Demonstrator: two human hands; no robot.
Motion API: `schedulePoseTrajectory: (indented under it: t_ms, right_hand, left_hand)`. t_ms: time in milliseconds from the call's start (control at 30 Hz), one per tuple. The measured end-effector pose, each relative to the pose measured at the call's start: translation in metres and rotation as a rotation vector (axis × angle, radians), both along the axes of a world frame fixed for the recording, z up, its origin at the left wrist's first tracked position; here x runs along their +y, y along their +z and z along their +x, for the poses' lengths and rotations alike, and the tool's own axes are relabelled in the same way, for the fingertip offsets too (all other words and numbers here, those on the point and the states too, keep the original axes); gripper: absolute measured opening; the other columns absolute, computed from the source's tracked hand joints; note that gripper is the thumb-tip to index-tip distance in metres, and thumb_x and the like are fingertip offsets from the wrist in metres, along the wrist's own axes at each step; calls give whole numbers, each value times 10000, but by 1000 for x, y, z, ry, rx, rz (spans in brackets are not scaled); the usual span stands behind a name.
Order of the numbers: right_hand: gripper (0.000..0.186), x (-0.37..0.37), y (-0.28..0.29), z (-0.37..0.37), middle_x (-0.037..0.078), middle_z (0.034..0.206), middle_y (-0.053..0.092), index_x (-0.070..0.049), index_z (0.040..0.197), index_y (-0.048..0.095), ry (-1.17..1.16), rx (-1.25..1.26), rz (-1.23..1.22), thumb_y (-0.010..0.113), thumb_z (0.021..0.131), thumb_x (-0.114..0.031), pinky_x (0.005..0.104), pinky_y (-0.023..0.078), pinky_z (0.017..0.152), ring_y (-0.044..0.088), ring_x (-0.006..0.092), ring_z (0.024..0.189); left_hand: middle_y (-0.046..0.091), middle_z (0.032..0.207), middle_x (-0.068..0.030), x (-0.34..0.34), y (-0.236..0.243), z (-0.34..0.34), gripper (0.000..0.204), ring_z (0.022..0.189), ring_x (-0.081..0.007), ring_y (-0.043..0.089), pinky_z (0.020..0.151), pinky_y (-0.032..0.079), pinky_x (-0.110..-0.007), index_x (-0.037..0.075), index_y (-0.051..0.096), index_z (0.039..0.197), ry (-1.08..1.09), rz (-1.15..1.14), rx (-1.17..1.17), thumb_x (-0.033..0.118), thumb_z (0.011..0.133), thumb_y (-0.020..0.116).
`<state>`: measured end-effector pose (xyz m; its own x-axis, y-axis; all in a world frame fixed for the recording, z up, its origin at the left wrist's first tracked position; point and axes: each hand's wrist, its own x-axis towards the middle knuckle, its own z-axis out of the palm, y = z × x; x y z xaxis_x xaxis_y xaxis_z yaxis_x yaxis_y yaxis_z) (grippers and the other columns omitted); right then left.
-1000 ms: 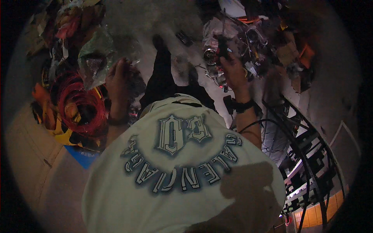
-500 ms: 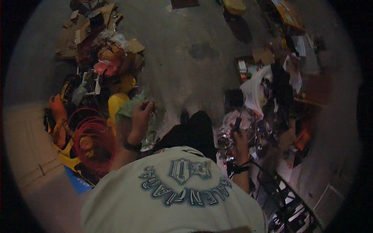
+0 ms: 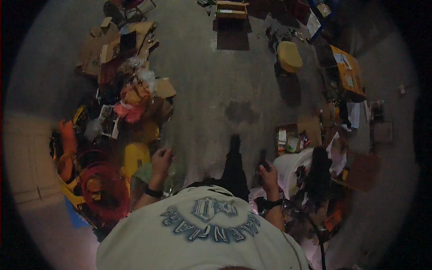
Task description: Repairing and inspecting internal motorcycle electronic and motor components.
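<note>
My left hand (image 3: 162, 161) is raised at the left with curled fingers, beside a yellow object (image 3: 137, 159) and crumpled green plastic (image 3: 145, 173); anything in its fingers is too small to make out. My right hand (image 3: 269, 175) grips a slim dark tool (image 3: 263, 156), beside a rounded pale bundle (image 3: 288, 165). Dark bands are on both wrists. My dark-trousered leg (image 3: 233, 162) reaches forward between the hands.
Red coiled cable (image 3: 103, 198), cardboard (image 3: 92, 58) and plastic scraps line the left. At right are open boxes (image 3: 308, 130), a yellow stool (image 3: 289, 56) and an orange-topped table (image 3: 348, 74). An open box (image 3: 231, 10) stands ahead on concrete (image 3: 193, 90).
The view has swung up to show more floor ahead, so things sit lower in it. My left hand has moved forward, off the red coil's side. My right hand still grips the dark tool.
</note>
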<state>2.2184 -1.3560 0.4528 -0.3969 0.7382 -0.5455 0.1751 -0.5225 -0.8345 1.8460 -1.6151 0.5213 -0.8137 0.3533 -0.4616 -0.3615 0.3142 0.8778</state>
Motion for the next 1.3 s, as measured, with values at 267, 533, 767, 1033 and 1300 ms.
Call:
schedulePoseTrajectory:
  t_ms: [267, 533, 767, 1033, 1300]
  right_hand:
    - [469, 169, 40, -144, 62, 1115, 668, 30, 1339, 563, 276, -53, 133, 716, 933, -148, 305, 512, 864, 636, 149, 970]
    - [392, 276, 51, -341, 64, 1109, 665, 13, 1296, 602, 314, 121, 50, 693, 953, -153, 318, 503, 903, 628, 163, 990]
    - [375, 334, 49, -465, 74, 1074, 670, 27, 1298, 588, 263, 87, -37, 656, 967, -136, 348, 519, 879, 643, 183, 939]
    - [379, 391, 69, -571, 90, 1034, 642, 28, 1314, 584, 8, 31, -29, 648, 970, -118, 331, 521, 790, 633, 177, 861]
    - [428, 512, 10, -706, 86, 1051, 633, 44, 1332, 560, -16, -14, -52, 666, 962, -142, 328, 522, 790, 636, 182, 838]
  left_hand:
    - [695, 853, -51, 117, 14, -78, 217, 700, -98, 630, 591, 462, -233, 3, 676, 983, 22, -70, 40, 218, 954, 675]
    - [655, 792, -21, 187, -3, -191, 164, 669, -101, 608, 602, 462, -235, 39, 673, 922, 159, -39, -25, 198, 961, 659]
    - [617, 716, -11, 271, 12, -359, 201, 647, -97, 590, 596, 457, -254, 31, 655, 868, 59, -267, 145, 207, 965, 651]
    - [680, 856, -39, 348, -12, -549, 292, 715, -105, 606, 622, 459, -281, -3, 695, 1001, -15, -223, 146, 286, 977, 664]
    - [668, 826, -47, 445, -28, -695, 372, 711, -120, 592, 617, 435, -288, -2, 715, 976, -24, -356, 154, 365, 979, 657]
